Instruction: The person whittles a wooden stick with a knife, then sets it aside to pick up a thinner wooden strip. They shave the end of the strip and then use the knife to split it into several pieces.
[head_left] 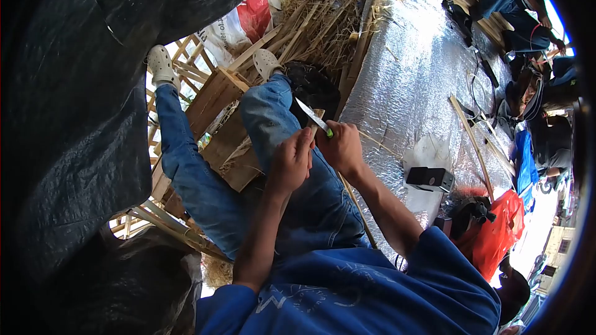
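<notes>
My right hand (pixel 343 147) is closed round the green handle of a knife (pixel 312 114). Its bare blade slants up and to the left, crossing a thin bamboo strip (pixel 318 113). My left hand (pixel 290 162) is wrapped round the strip just below the blade, thumb pointing up along it. Both hands are close together above my right thigh, in blue jeans (pixel 268 111). Most of the strip below the blade is hidden by my fingers.
Shiny foil sheeting (pixel 388 87) covers the surface on my right, with a black box-shaped device (pixel 429 178) and a long wooden stick (pixel 470 142). Bamboo strips and straw (pixel 320 28) are heaped ahead. Black plastic sheeting (pixel 81 118) hangs at left. People sit at the far right.
</notes>
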A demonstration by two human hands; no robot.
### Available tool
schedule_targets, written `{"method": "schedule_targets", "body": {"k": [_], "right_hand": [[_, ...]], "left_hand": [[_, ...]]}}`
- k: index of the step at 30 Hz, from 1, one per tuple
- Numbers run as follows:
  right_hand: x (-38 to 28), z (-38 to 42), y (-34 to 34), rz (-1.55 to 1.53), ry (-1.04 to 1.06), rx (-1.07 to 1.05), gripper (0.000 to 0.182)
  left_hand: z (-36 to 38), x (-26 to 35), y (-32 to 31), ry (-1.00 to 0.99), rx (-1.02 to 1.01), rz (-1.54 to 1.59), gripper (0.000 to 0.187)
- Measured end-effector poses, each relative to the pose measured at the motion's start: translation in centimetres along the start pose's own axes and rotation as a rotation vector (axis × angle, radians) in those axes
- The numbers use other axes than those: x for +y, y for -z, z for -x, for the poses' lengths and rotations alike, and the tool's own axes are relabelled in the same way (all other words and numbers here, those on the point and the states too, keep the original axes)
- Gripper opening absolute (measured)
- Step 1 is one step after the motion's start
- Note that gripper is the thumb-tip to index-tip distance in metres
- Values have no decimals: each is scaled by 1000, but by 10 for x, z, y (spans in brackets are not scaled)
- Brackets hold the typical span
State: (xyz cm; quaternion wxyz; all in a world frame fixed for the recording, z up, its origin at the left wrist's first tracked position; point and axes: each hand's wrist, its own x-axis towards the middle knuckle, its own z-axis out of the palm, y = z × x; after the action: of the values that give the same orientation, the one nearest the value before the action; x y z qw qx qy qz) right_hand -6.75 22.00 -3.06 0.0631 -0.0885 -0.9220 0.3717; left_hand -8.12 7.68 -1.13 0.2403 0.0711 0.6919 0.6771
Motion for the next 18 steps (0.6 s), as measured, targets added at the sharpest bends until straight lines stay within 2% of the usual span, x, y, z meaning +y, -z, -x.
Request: {"method": "schedule_targets", "body": {"k": [5,10,13,18], "right_hand": [[6,-6,-4,186,53,82,18],[13,-26,-17,202,57,147,19],[17,-28,-21,179,93,174,16],[13,-20,-3,-9,207,104,13]], "left_hand": [[1,5,0,-47,21,-138,44],[-5,-8,4,-81,84,-188,45],[-9,-12,8,-76,97,-168,46],[2,0,6,-42,59,-102,46]]}}
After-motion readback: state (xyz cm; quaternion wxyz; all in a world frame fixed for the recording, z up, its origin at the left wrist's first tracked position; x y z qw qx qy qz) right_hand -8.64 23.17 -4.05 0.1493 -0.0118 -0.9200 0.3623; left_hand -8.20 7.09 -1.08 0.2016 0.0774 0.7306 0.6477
